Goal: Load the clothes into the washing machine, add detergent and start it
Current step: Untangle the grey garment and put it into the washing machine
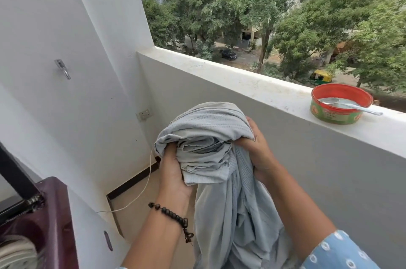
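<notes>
Both my hands are full of the same grey garment [211, 147]: my left hand [173, 172], the one with the bead bracelet [173, 217] on its wrist, curls its fingers up into the bunched top of the cloth from below, and my right hand [256, 150] grips the bundle from the other side, thumb and fingers wrapped over the folds. The cloth is gathered into a loose ball between the two hands, and the rest of it hangs straight down in a long tail in front of me, so its long axis runs top to bottom. The washing machine [44, 213] sits low at my left, its dark maroon top and raised lid at the edge of view, with what looks like some pale cloth [17, 251] already inside, though that corner is blurred. So the tub lies down and to the left of the bundle, and my left hand is the nearer one; I judge the next move is a swing leftward and down, with the hanging tail the part most likely to drape over the rim unless I gather it in first. A thin white cord [145, 187] runs down the wall [66, 15] beyond the machine. Further off to my right, well apart from the hands, the red and green tin [340, 103] stands on the balcony ledge [252, 79], with a metal spoon [349, 105] lying across its mouth over white powder, which I take to be the detergent for later.
</notes>
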Demonstrator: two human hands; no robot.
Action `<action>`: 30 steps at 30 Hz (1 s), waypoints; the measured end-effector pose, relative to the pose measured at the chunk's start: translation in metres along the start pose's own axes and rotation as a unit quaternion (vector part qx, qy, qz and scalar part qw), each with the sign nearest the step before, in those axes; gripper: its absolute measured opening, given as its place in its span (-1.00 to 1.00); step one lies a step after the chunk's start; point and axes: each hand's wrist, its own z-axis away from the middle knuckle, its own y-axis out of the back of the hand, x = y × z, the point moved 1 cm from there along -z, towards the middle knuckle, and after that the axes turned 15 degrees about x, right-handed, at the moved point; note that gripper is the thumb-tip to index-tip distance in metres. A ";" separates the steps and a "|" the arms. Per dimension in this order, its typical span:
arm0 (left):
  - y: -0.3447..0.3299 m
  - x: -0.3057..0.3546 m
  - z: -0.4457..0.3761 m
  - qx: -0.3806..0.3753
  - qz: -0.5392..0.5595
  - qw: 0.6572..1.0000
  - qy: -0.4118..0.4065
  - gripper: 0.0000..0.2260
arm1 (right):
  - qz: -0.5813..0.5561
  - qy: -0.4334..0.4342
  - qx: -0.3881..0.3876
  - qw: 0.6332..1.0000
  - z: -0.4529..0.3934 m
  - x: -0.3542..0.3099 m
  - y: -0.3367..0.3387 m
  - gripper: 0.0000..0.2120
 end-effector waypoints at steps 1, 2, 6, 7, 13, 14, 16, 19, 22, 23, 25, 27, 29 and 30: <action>0.000 -0.004 0.000 0.001 0.020 1.000 0.001 -0.42 | 0.000 -0.005 -0.006 1.000 0.001 0.000 -0.004 -0.41; 0.002 -0.008 -0.001 0.005 0.038 0.999 -0.004 -0.43 | 0.004 -0.010 -0.012 1.000 0.003 0.001 -0.008 -0.40; 0.004 -0.011 -0.003 0.017 0.069 0.997 -0.012 -0.52 | 0.039 -0.043 -0.076 0.995 0.015 0.007 -0.016 -0.13; 0.004 -0.010 -0.003 0.011 0.072 0.997 -0.007 -0.53 | 0.059 -0.049 -0.103 0.992 0.018 0.008 -0.016 -0.05; 0.010 -0.009 -0.001 0.026 0.058 0.997 0.038 -0.55 | 0.173 -0.062 -0.167 0.969 0.029 0.021 -0.016 0.19; 0.010 -0.009 0.000 0.037 0.046 0.997 0.039 -0.55 | 0.174 -0.058 -0.151 0.971 0.029 0.021 -0.015 0.13; 0.011 -0.010 0.002 0.056 0.009 0.997 0.042 -0.60 | 0.169 -0.043 -0.113 0.978 0.028 0.020 -0.010 -0.04; 0.023 -0.003 0.005 0.071 -0.104 0.992 0.020 -0.70 | 0.175 -0.018 -0.074 0.982 0.025 0.008 0.002 -0.19; 0.052 0.016 0.000 0.061 -0.311 0.945 -0.075 -0.21 | 0.236 0.012 -0.105 0.966 0.020 -0.012 0.017 -0.20; 0.059 0.025 0.002 0.039 -0.392 0.913 -0.109 -0.03 | 0.275 0.022 -0.120 0.954 0.018 -0.017 0.021 -0.19; 0.060 0.041 0.010 -0.053 -0.516 0.839 -0.164 0.20 | 0.354 0.033 -0.147 0.923 0.018 -0.025 0.022 -0.17; 0.046 0.047 0.020 -0.148 -0.625 0.741 -0.198 0.28 | 0.442 0.042 -0.199 0.874 0.019 -0.030 0.013 -0.13; 0.025 0.039 0.027 -0.210 -0.725 0.612 -0.235 0.34 | 0.519 0.050 -0.263 0.812 0.020 -0.034 -0.003 -0.05; 0.016 0.033 0.030 -0.233 -0.756 0.558 -0.251 0.35 | 0.537 0.053 -0.287 0.791 0.021 -0.035 -0.011 0.00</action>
